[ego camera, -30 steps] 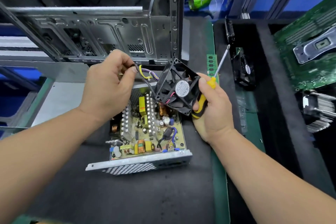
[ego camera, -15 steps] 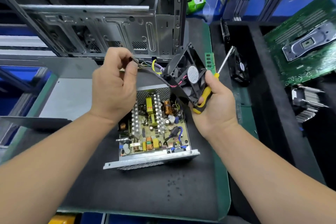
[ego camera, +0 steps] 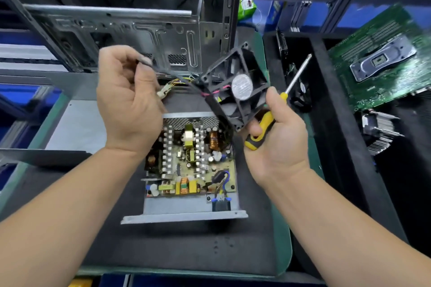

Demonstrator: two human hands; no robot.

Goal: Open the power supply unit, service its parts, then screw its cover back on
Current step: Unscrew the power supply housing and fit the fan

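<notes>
Centrally, the opened power supply unit (ego camera: 189,170) lies cover-off on the dark mat (ego camera: 163,244) of the bench, circuit board, coils and heatsinks exposed, perforated wall toward the top of the frame. Above it, right of centre, the right hand (ego camera: 277,137) holds the black cooling fan (ego camera: 235,86) tilted, label disc facing the camera, fingers curled under its lower corner. Same hand clasps the yellow-and-black screwdriver (ego camera: 275,109), shaft pointing to the upper right. Left of centre, the left hand (ego camera: 128,102) pinches a dark cable (ego camera: 177,75) running to the fan; a white connector (ego camera: 163,91) with yellow wires hangs beside its palm. Empty computer case (ego camera: 140,35) stands behind, upper left. Green motherboard (ego camera: 384,58) upper right, finned heatsink (ego camera: 377,133) below it.
</notes>
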